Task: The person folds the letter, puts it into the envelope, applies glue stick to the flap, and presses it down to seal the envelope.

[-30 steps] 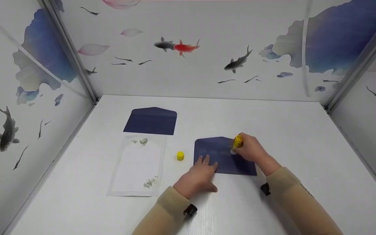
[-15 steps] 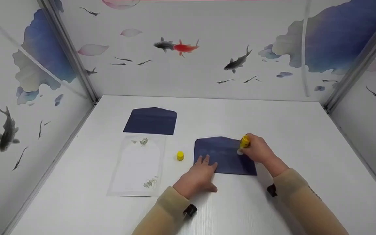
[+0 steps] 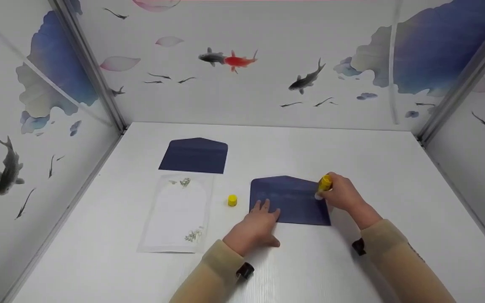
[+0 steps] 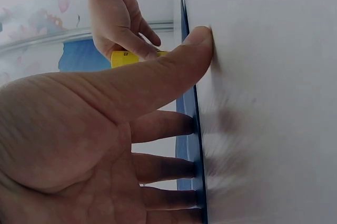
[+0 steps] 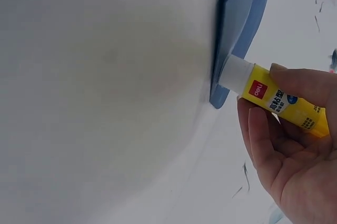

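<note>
A dark blue envelope [image 3: 293,202] with its flap unfolded lies in front of me on the white table. My left hand [image 3: 256,227] presses its lower left part with straight, spread fingers; in the left wrist view those fingertips [image 4: 181,169] meet the envelope's edge. My right hand [image 3: 344,194] grips a yellow glue stick [image 3: 325,184] upside down, its white end against the envelope near the right edge. The right wrist view shows thumb and fingers around the glue stick's [image 5: 279,97] yellow barrel, its white collar right at the envelope [image 5: 237,29].
A yellow cap [image 3: 232,200] stands left of the envelope. Farther left lies a clear sleeve with a white card [image 3: 179,214] printed with green sprigs. Behind it is a second dark blue envelope [image 3: 194,156]. Walls painted with fish enclose the table [image 3: 352,147] on several sides.
My right hand has slid the glue stick rightward across the envelope, from right of its middle to near its right edge. The left hand has stayed in place.
</note>
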Motion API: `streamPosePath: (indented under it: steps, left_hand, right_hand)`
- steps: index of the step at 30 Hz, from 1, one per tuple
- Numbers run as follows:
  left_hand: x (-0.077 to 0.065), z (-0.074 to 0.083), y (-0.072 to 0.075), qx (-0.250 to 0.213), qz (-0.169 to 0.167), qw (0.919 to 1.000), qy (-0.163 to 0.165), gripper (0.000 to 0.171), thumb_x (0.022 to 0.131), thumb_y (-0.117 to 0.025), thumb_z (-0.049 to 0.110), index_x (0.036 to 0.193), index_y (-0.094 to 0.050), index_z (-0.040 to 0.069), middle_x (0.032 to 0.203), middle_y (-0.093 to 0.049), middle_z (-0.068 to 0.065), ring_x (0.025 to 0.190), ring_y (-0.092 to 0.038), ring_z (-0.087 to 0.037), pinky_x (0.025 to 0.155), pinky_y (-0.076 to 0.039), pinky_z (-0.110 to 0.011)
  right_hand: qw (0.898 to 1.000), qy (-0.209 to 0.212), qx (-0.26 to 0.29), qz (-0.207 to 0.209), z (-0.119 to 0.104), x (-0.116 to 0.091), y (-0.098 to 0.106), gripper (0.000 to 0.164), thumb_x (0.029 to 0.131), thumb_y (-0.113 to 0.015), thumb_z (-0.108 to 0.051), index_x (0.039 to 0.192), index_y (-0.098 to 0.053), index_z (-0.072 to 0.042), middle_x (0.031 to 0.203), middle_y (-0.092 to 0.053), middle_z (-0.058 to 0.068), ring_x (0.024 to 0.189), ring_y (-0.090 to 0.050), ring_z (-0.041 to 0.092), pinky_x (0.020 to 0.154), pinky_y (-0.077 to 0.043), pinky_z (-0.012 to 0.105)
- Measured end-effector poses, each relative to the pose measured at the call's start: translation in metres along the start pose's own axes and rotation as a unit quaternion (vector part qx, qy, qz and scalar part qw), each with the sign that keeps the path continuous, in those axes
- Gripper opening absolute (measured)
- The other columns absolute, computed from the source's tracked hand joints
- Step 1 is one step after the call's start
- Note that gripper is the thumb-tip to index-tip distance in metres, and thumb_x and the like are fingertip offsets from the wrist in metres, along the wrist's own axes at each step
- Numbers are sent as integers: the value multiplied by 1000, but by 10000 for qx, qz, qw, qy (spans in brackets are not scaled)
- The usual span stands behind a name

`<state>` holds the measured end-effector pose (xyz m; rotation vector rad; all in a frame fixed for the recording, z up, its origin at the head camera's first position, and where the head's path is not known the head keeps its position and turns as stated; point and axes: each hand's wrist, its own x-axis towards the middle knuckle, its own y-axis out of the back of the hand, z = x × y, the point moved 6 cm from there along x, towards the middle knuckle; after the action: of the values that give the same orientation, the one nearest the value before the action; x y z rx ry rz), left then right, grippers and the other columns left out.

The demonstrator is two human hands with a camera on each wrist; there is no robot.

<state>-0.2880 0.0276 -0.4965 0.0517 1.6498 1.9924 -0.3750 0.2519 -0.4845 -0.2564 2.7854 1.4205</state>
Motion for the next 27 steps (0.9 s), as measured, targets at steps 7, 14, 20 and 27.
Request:
streamPosePath:
  steps: [7,14,20,27]
  left_hand:
    - [-1,1,0,-63,93,9999,-21,89,84,-85,39,157,-43,13,169,-27,-20,157,-25,-41,124,-35,-48]
    - [0,0,-1,-85,79,9999,-24,89,84,-86,39,157,-43,13,169,-26,-20,158,-23,-41,125,-33,-48]
    - [1,0,-4,-148,21,9999,31,89,84,-86,39,158,-42,14,170,-25,-19,158,-22,-39,126,-31,-48]
    - [2,0,-4,-96,-28,9999,74,89,85,-85,40,158,-42,15,170,-24,-18,158,-22,-39,125,-32,-49]
  right_hand:
    - [9999,-102,-94,-52,4,-3,4,29,94,-70,-8,118,-57,3,110,-65,22,95,-61,31,88,-58,46]
    - [9998,-130,-103,64,9,-5,8,30,94,-70,-7,118,-57,4,112,-65,24,98,-61,33,91,-57,49]
    - [9997,-108,92,196,20,-8,18,32,93,-72,-10,119,-60,5,113,-66,25,98,-61,33,92,-55,48]
    - [9900,-475,971,906,28,-26,51,42,98,-68,-20,130,-60,5,129,-62,28,111,-58,36,103,-51,48]
